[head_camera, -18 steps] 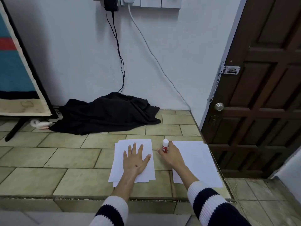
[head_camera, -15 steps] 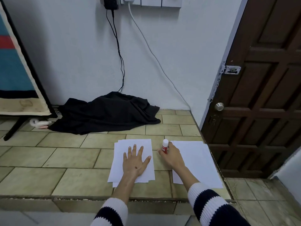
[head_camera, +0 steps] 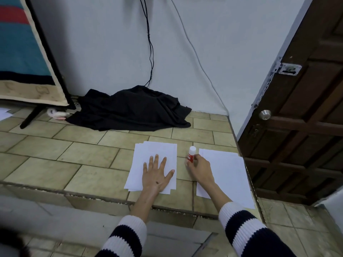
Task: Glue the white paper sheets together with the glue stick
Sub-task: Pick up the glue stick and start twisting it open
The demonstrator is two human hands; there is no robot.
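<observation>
My single head-worn camera looks forward and steeply down from above a raised tiled step [head_camera: 92, 169], facing a pale wall [head_camera: 111, 52] at the far side. It sits close, both forearms entering from the near edge. Wide-angle bending takes in a wooden door [head_camera: 306, 117] at right and a leaning board [head_camera: 22, 52] at far left.

Both forearms reach forward from striped navy-and-white sleeves, which are pushed back from bare wrists. The left hand [head_camera: 156, 176] lies flat, palm down, fingers straight and spread, thumb angled out to the right. The right hand [head_camera: 199, 168] curls its fingers and thumb in a pinch, knuckles turned up, wrist slightly bent.
</observation>
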